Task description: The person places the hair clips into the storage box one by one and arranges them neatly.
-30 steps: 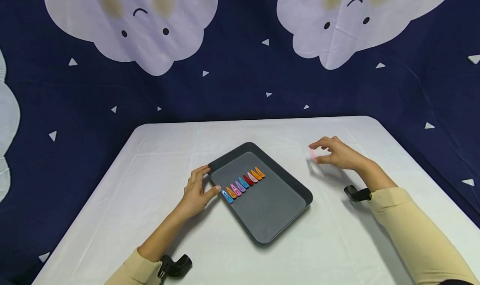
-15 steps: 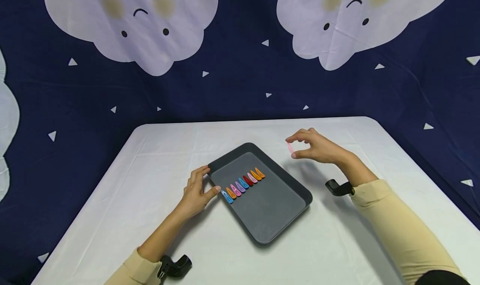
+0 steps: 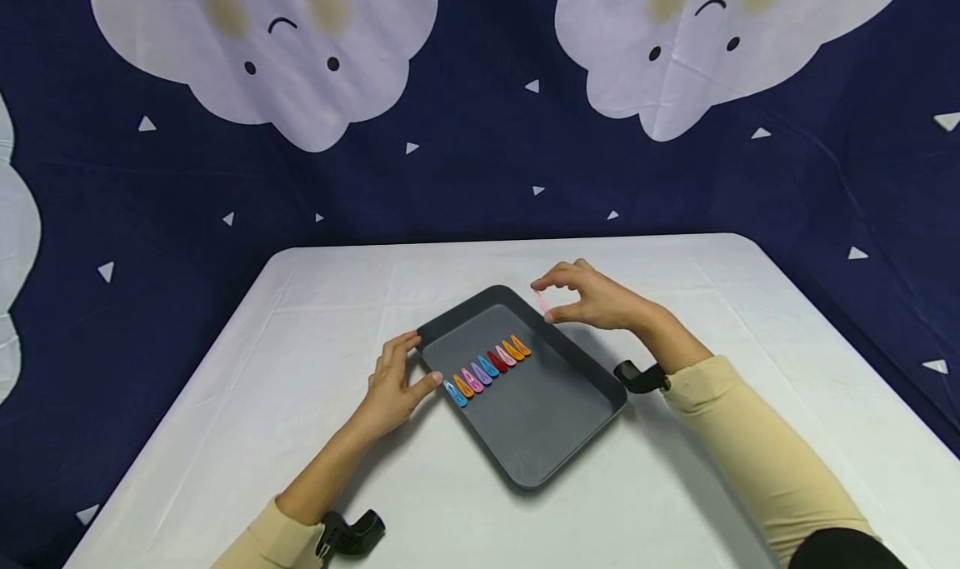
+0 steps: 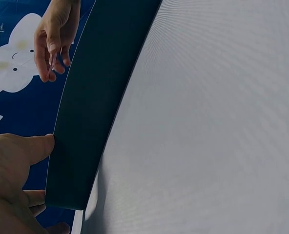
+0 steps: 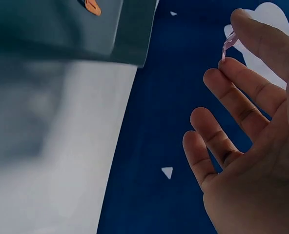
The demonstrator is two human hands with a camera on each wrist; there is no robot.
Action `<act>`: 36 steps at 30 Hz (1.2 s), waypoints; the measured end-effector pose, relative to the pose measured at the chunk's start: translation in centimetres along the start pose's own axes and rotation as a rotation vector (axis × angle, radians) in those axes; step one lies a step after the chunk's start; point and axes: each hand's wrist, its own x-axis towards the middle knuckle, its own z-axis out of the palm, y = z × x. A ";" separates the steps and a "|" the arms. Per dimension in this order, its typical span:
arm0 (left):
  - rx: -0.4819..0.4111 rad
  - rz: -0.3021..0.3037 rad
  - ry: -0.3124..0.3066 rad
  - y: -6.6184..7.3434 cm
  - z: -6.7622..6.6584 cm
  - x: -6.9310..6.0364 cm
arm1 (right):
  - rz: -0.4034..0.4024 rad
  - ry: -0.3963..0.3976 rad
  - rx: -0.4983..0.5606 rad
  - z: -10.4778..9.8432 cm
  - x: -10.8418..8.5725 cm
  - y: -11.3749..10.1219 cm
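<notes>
A pink snap hair clip [image 3: 541, 301] is pinched end to end between the thumb and fingertip of my right hand [image 3: 600, 300], above the far right edge of a dark grey tray [image 3: 536, 427]. In the right wrist view the same hair clip [image 5: 227, 45] spans thumb and forefinger, while the other fingers spread loosely. My left hand [image 3: 392, 390] touches the tray's left side with thumb and fingertips, its fingers extended and relaxed. Inside the tray, several snap clips lie in a slanting row, from a blue clip [image 3: 455, 394] near the left wall to an orange clip [image 3: 521, 346].
The tray sits at an angle on a white-covered table [image 3: 225, 436]. Behind the table hangs a dark blue cloth [image 3: 465, 194] printed with clouds and small triangles. Black bands with camera mounts [image 3: 641, 377] are on both wrists.
My right hand has moved left with the pink hair clip, from over the table's right part to the tray's far right edge. My left hand and the row of clips have stayed put.
</notes>
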 end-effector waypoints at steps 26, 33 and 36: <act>-0.005 0.008 0.003 0.1 -0.1 -0.1 | 0.065 -0.123 -0.118 3.7 1.5 1.4; -0.004 0.012 0.008 0.1 -0.1 -0.1 | 0.035 -0.159 -0.199 4.1 1.5 1.3; -0.004 0.009 0.008 0.2 -0.1 -0.1 | 0.019 -0.198 -0.245 4.3 1.6 1.3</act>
